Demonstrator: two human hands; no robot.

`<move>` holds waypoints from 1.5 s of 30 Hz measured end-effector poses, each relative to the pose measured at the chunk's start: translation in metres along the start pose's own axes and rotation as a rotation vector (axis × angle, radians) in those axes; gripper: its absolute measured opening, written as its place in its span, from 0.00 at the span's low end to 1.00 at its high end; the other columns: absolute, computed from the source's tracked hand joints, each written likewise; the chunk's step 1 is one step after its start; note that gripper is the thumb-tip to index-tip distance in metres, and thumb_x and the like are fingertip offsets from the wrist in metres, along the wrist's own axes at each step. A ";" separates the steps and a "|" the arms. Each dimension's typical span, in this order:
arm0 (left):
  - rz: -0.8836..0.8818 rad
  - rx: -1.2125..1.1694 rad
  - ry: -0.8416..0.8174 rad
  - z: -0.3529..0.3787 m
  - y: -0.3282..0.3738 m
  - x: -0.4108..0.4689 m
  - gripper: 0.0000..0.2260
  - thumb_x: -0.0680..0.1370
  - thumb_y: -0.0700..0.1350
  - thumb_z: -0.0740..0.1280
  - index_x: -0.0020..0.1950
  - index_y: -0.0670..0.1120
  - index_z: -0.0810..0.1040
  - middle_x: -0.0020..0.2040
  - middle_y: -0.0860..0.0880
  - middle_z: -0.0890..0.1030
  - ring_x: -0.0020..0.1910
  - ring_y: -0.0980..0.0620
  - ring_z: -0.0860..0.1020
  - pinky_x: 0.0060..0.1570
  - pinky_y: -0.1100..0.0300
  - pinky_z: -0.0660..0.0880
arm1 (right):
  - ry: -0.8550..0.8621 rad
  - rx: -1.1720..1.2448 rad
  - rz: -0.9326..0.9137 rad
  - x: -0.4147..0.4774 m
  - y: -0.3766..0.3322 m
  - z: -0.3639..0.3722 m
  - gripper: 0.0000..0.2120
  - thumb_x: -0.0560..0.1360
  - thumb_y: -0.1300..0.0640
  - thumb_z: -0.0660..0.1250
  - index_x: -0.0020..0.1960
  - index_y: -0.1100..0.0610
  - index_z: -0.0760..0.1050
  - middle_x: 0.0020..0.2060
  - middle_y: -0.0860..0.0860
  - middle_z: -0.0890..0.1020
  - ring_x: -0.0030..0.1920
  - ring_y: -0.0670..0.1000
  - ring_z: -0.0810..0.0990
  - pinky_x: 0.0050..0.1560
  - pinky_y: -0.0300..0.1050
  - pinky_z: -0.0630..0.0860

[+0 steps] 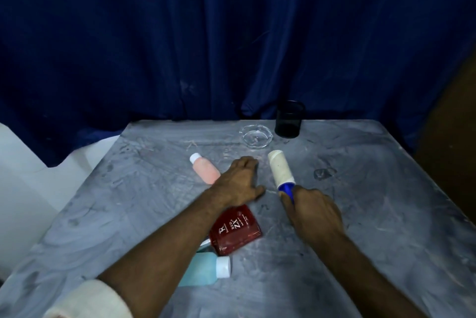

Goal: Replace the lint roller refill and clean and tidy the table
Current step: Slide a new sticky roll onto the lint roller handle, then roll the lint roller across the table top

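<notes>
The right hand [315,212] held the blue handle of the lint roller [281,171], with its fingers wrapped tight around it. The roller's white end pointed to the far side and lay low on the gray tabletop [386,214], near the middle. The left hand [238,181] lay flat on the tabletop just left of the roller, palm down. Its fingers were a little spread and held nothing. A pink bottle [204,168] lay on its side just left of that hand. A red bottle [235,231] lay under the left wrist, and a blue bottle [203,267] lay nearer. A clear glass dish [256,136] and a black cup [289,119] stood at the far edge.
</notes>
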State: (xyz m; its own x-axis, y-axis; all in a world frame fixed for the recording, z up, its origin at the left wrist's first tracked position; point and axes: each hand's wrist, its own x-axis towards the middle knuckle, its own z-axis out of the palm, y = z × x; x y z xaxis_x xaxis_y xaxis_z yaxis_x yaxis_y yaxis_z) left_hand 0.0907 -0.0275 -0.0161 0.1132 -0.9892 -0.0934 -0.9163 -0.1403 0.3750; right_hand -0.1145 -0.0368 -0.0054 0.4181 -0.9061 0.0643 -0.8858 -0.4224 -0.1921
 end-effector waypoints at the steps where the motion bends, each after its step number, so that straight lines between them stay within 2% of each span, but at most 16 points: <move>1: -0.004 0.025 -0.015 0.001 0.001 0.001 0.41 0.80 0.60 0.69 0.85 0.43 0.56 0.85 0.43 0.57 0.83 0.43 0.58 0.82 0.50 0.59 | -0.005 -0.007 0.001 0.003 -0.001 -0.001 0.23 0.83 0.38 0.54 0.59 0.53 0.78 0.52 0.56 0.85 0.53 0.59 0.84 0.52 0.50 0.78; 6: -0.032 0.142 -0.122 0.004 0.003 0.006 0.43 0.83 0.67 0.59 0.87 0.44 0.45 0.88 0.45 0.45 0.87 0.45 0.45 0.84 0.49 0.48 | -0.046 -0.016 0.036 0.010 -0.004 -0.001 0.24 0.82 0.36 0.56 0.61 0.54 0.78 0.53 0.57 0.84 0.54 0.59 0.84 0.52 0.48 0.77; 10: -0.041 0.175 -0.164 0.005 0.005 0.005 0.43 0.83 0.69 0.55 0.87 0.46 0.41 0.88 0.47 0.40 0.87 0.46 0.41 0.83 0.49 0.44 | -0.105 0.063 0.059 0.011 -0.001 0.000 0.24 0.79 0.35 0.63 0.60 0.54 0.77 0.54 0.57 0.84 0.55 0.59 0.83 0.54 0.48 0.78; 13: -0.044 0.181 -0.186 0.007 0.004 0.004 0.42 0.84 0.69 0.53 0.87 0.47 0.39 0.87 0.47 0.38 0.86 0.46 0.39 0.83 0.49 0.43 | -0.075 0.074 0.042 0.009 0.002 -0.001 0.21 0.78 0.38 0.66 0.58 0.56 0.75 0.52 0.57 0.85 0.53 0.59 0.84 0.52 0.48 0.77; 21: -0.042 0.190 -0.213 0.007 0.002 0.015 0.44 0.82 0.71 0.54 0.87 0.48 0.37 0.87 0.48 0.37 0.86 0.47 0.39 0.83 0.49 0.42 | -0.002 -0.031 0.030 0.004 0.003 0.001 0.18 0.83 0.41 0.57 0.60 0.54 0.74 0.52 0.55 0.84 0.51 0.58 0.84 0.54 0.50 0.76; 27: -0.028 0.181 -0.199 0.011 -0.002 0.020 0.45 0.81 0.73 0.53 0.87 0.50 0.37 0.87 0.48 0.37 0.86 0.48 0.37 0.82 0.50 0.40 | -0.001 -0.034 0.020 0.006 0.000 0.004 0.19 0.85 0.43 0.54 0.64 0.54 0.73 0.53 0.55 0.84 0.52 0.58 0.83 0.54 0.49 0.76; 35: -0.040 0.182 -0.215 0.013 -0.002 0.023 0.48 0.77 0.78 0.52 0.86 0.54 0.35 0.87 0.50 0.35 0.85 0.49 0.35 0.81 0.49 0.39 | -0.009 -0.008 0.081 0.011 0.017 -0.001 0.19 0.85 0.44 0.55 0.65 0.55 0.74 0.55 0.56 0.84 0.54 0.57 0.83 0.52 0.47 0.76; 45: -0.064 0.200 -0.235 0.017 -0.008 0.030 0.50 0.73 0.81 0.51 0.85 0.57 0.35 0.86 0.52 0.34 0.85 0.50 0.34 0.81 0.50 0.39 | 0.029 0.039 0.262 0.012 0.087 -0.016 0.21 0.84 0.42 0.56 0.63 0.58 0.76 0.55 0.59 0.84 0.55 0.61 0.83 0.53 0.50 0.76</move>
State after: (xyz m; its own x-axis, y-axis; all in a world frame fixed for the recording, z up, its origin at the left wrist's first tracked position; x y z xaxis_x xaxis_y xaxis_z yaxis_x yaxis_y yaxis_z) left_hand 0.0952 -0.0554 -0.0378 0.1027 -0.9383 -0.3302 -0.9702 -0.1677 0.1747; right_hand -0.1897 -0.0847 -0.0060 0.1694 -0.9849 0.0355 -0.9544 -0.1729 -0.2435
